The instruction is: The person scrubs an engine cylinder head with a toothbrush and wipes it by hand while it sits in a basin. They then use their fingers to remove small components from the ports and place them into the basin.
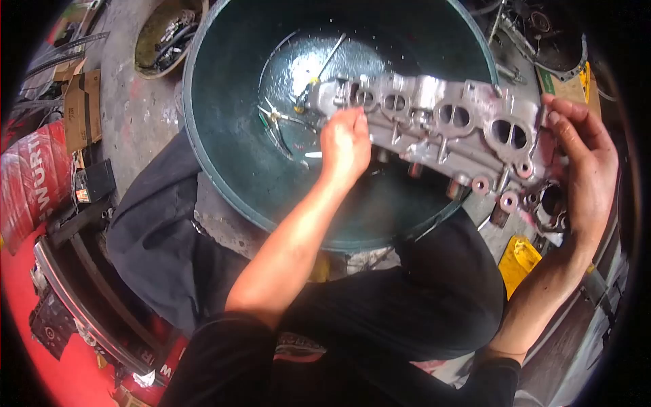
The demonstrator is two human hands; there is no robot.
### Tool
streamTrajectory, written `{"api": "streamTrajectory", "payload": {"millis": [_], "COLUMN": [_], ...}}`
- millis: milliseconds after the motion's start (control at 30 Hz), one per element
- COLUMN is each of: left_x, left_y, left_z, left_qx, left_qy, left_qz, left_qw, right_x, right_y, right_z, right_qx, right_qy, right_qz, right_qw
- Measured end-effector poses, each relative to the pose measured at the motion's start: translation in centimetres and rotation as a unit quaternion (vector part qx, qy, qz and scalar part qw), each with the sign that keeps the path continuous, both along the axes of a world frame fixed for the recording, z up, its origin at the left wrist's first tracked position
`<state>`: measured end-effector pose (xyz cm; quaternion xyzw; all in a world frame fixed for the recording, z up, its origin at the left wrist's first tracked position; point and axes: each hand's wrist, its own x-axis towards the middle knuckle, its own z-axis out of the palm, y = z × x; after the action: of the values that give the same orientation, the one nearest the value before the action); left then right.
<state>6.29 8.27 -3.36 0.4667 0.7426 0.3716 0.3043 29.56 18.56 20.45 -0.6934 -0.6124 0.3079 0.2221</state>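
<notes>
A grey metal engine part (434, 125) with a row of oval ports is held tilted over the right side of a large dark green tub (234, 203). My left hand (344, 148) is closed at the part's left end, its fingers curled at the lower edge. At the right end, my right hand (586, 159) grips the part, with thumb and fingers at its upper corner. Inside the tub, to the left of the part, lie thin tools and wires (274, 119) on the wet, shining bottom.
A smaller basin (146, 44) with metal pieces stands at the upper left. Cardboard (83, 108) and a red Wurth item (34, 176) are at the left. A yellow piece (519, 264) lies right of my knees. Other machine parts (539, 24) sit at the upper right.
</notes>
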Motion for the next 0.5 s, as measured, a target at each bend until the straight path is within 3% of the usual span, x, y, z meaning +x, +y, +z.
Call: {"api": "streamTrajectory", "payload": {"millis": [33, 167, 267, 367, 400, 500], "left_x": [-0.2, -0.2, -3.2, -6.4, -7.1, -7.6], "left_y": [0.3, 1.9, -0.3, -1.3, -0.7, 2.9], "left_z": [-0.1, -1.3, 0.7, 1.4, 1.1, 1.9], "left_qx": [0.007, 0.022, -0.008, -0.145, -0.136, -0.16], "left_qy": [-0.032, 0.023, -0.059, -0.102, -0.078, -0.116], "left_qz": [0.003, 0.025, -0.094, -0.007, -0.011, -0.173], "left_qw": [0.999, 0.999, 0.994, 0.984, 0.988, 0.965], "right_x": [-0.1, -0.1, 0.3, 0.4, 0.5, 1.1], "right_y": [0.3, 0.2, 0.3, 0.3, 0.3, 0.7], "right_z": [0.0, -0.3, 0.4, 0.2, 0.1, -0.1], "right_qx": [0.005, 0.022, -0.039, -0.03, -0.021, -0.018], "right_qy": [-0.004, 0.006, -0.009, -0.031, -0.043, -0.034], "right_qz": [-0.004, -0.007, -0.021, -0.021, -0.019, -0.01], "right_qw": [1.0, 1.0, 0.999, 0.999, 0.999, 0.999]}}
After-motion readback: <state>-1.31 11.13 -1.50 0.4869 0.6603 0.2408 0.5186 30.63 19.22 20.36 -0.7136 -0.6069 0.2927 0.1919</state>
